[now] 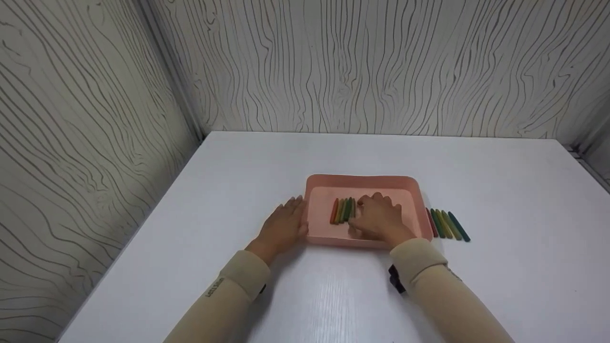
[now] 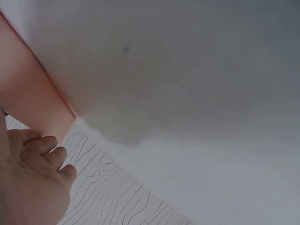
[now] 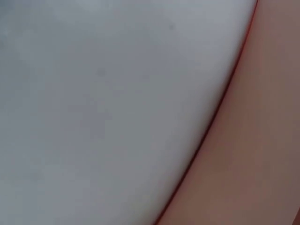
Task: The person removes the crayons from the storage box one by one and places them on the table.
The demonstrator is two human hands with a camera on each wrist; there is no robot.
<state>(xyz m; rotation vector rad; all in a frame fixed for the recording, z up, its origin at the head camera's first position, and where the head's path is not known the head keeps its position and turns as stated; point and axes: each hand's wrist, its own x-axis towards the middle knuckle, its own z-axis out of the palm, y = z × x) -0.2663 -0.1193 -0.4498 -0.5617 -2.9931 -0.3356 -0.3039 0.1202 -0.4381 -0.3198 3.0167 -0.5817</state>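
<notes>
A pink tray lies on the white table, holding a row of crayons in red, yellowish and green. Inside it, my right hand bends over the right end of the row. Its thumb and index finger pinch the last crayon, a dark one partly hidden by the fingertips. My left hand rests flat beside the tray, its fingers extended along the left wall. In the left wrist view the left hand shows near the tray's outer wall. The right wrist view holds only the tray wall and tabletop, not the hand.
To the right of the tray lies a second row of crayons, red, green and yellow, the leftmost partly behind the tray's rim. White table surface surrounds the tray. Wood-grain panels stand behind the table and at its left.
</notes>
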